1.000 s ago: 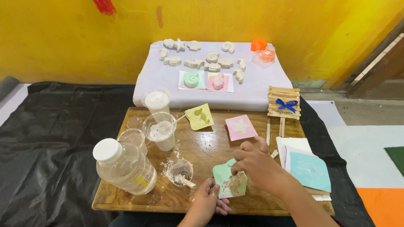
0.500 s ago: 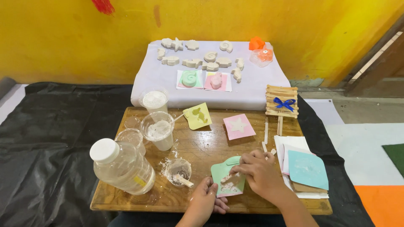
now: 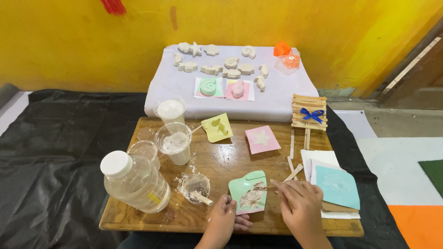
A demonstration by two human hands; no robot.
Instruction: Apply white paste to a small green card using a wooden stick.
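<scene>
A mint-green mould [image 3: 249, 191] with wet plaster in its hollow lies near the front edge of the wooden board [image 3: 217, 159]. My left hand [image 3: 225, 219] rests at the mould's lower left corner, fingers on its edge. My right hand [image 3: 301, 206] holds a thin wooden stick [image 3: 282, 180] whose tip sits in the plaster of the mould. A small cup [image 3: 196, 187] with plaster mix and a stick stands just left of the mould.
A clear water bottle [image 3: 135, 181] lies at the board's left. Cups of white powder [image 3: 175, 142] stand behind it. A yellow mould [image 3: 217, 127], a pink mould [image 3: 261, 139], a stack of coloured sheets [image 3: 337, 186] and a stick crate [image 3: 309, 111] surround the work. Plaster shapes [image 3: 233, 67] lie on white paper behind.
My right hand has shifted from over the mould to its right side, uncovering the plaster. The view has tilted slightly; the left hand stays at the mould's corner.
</scene>
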